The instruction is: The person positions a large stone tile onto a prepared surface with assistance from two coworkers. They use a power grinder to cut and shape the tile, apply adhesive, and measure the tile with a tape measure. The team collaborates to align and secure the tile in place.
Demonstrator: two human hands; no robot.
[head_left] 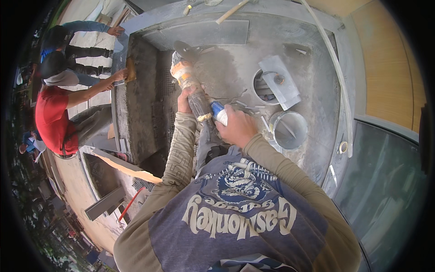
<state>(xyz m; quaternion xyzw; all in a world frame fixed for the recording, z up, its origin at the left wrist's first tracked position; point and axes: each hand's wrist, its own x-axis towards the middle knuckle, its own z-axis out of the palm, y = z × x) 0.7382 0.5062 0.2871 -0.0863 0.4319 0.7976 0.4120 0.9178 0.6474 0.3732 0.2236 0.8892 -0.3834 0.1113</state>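
Observation:
Over the grey, dusty floor, my left hand is wrapped round a dust-caked angle grinder with orange parts. The grinder's dark disc points away from me. My right hand closes on a small blue-and-white cylinder, held against the rear of the grinder's body. What the cylinder is, I cannot make out. Part of the left hand is hidden behind the tool.
To the right stand an open bucket with a whitish sheet across it and a translucent bucket. A wooden-handled tool lies on the far ledge. A tape roll sits right. Two people work at the left wall.

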